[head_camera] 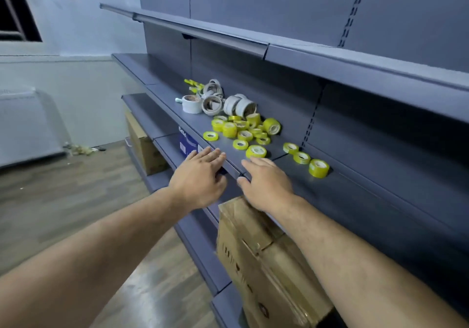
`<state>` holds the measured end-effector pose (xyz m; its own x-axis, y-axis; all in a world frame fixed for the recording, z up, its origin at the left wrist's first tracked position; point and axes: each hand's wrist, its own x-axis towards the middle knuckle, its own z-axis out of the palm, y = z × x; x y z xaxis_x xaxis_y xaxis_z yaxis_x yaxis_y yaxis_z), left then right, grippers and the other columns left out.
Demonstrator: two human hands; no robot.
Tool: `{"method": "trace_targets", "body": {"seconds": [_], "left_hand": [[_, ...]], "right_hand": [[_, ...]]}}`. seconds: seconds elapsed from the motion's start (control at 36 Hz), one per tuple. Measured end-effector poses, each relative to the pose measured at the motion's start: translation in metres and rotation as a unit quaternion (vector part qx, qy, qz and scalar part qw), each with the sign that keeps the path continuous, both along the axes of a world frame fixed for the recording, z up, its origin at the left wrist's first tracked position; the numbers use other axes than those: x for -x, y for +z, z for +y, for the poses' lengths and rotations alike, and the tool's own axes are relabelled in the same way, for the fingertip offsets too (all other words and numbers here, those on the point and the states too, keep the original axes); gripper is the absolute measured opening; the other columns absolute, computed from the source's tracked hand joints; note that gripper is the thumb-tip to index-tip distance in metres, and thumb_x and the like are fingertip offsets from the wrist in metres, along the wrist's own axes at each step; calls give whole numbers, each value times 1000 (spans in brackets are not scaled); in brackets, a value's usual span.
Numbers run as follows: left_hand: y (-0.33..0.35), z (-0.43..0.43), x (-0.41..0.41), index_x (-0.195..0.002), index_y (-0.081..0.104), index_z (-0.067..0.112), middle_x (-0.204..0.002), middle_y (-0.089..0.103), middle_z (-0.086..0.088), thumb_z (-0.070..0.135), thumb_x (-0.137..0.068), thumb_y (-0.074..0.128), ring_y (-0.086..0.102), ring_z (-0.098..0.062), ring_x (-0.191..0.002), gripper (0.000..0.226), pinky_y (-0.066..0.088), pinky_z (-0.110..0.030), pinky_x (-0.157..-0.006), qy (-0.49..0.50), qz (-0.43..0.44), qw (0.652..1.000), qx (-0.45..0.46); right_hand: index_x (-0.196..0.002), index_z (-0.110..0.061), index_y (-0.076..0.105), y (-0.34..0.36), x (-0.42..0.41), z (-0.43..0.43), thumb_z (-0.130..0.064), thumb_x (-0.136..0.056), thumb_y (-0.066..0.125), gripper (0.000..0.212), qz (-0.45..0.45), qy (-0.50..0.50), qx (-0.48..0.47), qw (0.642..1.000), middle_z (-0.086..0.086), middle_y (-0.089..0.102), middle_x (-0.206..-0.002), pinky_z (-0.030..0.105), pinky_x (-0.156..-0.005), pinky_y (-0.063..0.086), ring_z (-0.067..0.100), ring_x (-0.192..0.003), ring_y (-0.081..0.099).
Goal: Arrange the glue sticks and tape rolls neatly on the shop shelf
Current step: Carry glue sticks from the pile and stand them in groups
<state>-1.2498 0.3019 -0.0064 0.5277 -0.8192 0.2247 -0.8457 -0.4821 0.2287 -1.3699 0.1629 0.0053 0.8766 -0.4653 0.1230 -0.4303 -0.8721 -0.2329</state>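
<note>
both hands flat and empty at the shelf lip, stock unsorted.

left hand spread on the front edge of the grey-blue metal shelf. far back: yellow-capped glue sticks, three or four, blurred; light, will roll, pinch mid-barrel. wide white tape rolls, about six; stiff, grip by the rim. small yellow tape rolls, roughly sixteen, three apart at right; light, stack flat. right hand spread, holding nothing.

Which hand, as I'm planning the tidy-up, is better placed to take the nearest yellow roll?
Right. The right hand has fingers just short of the roll; the left hand rests on the shelf edge, farther left.
</note>
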Motion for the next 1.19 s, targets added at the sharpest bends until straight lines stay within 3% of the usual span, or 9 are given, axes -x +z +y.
{"method": "trace_targets", "body": {"seconds": [0.11, 0.28, 0.36, 0.44, 0.56, 0.83, 0.97, 1.06, 1.19], "left_hand": [[0, 18, -65, -157, 26, 22, -164, 21, 2, 43, -82, 24, 10, -16, -153, 78, 6, -38, -125, 25, 0, 1000, -4], [4, 29, -153, -156, 31, 20, -163, 25, 0, 42, -82, 23, 15, -17, -152, 77, 10, -35, -122, 61, -5, 998, 7], [0, 24, -194, -156, 29, 20, -163, 24, 0, 41, -85, 24, 14, -17, -152, 74, 10, -33, -122, 70, -1, 997, 8], [-4, 15, -237, -157, 26, 21, -164, 21, 1, 39, -94, 32, 11, -17, -153, 66, 7, -34, -122, 78, 7, 997, -2], [-2, -3, -294, -157, 27, 20, -164, 23, 1, 43, -88, 26, 13, -18, -153, 72, 9, -36, -122, 105, 0, 994, -8], [11, -36, -418, -156, 29, 21, -163, 23, 2, 45, -93, 33, 13, -16, -152, 68, 8, -34, -122, 117, -8, 993, -5], [1, -59, -487, -156, 28, 23, -164, 23, 3, 40, -96, 42, 11, -15, -152, 64, 7, -36, -123, 90, 6, 996, 3], [-5, -76, -530, -156, 29, 25, -163, 24, 3, 45, -92, 37, 12, -14, -152, 68, 8, -37, -125, 58, 2, 998, 1], [-3, -99, -593, -156, 28, 24, -164, 23, 4, 41, -96, 42, 11, -14, -152, 64, 5, -35, -124, -6, 0, 1000, -5]], "right_hand": [[-151, -24, 42, 2, -68, 13, -41, -101, 50, 54, -14, 15, -8, 1000, -3, 32, -162, 33, -120, 22, 16, -149, 22], [-136, -26, 53, -8, -172, 20, -42, -97, 50, 42, -10, 44, -8, 999, -5, 49, -143, 41, -107, 42, 20, -138, 38], [-134, -22, 55, -11, -216, 14, -39, -98, 52, 40, -4, 68, 7, 998, -3, 52, -139, 35, -107, 38, 22, -135, 40], [-143, -21, 51, -12, -263, 2, -37, -99, 54, 47, -5, 85, 17, 996, 1, 48, -149, 32, -113, 31, 21, -140, 36], [-147, -22, 47, -14, -331, -22, -38, -100, 51, 50, -2, 102, 3, 995, -1, 39, -157, 33, -116, 30, 18, -146, 28], [-148, -22, 46, -3, -467, -64, -39, -101, 51, 51, 10, 137, 15, 990, -1, 38, -158, 31, -116, 26, 18, -146, 29], [-133, -17, 60, -4, -527, -83, -36, -97, 54, 40, -6, 108, 32, 994, 1, 52, -145, 32, -111, 33, 21, -138, 41], [-141, -23, 55, -4, -558, -94, -38, -99, 53, 45, 7, 70, 41, 997, -3, 47, -151, 32, -111, 31, 18, -142, 36], [-122, -21, 65, -1, -603, -114, -37, -97, 52, 32, 8, -23, 31, 999, -2, 63, -126, 34, -89, 44, 25, -122, 53]]}}
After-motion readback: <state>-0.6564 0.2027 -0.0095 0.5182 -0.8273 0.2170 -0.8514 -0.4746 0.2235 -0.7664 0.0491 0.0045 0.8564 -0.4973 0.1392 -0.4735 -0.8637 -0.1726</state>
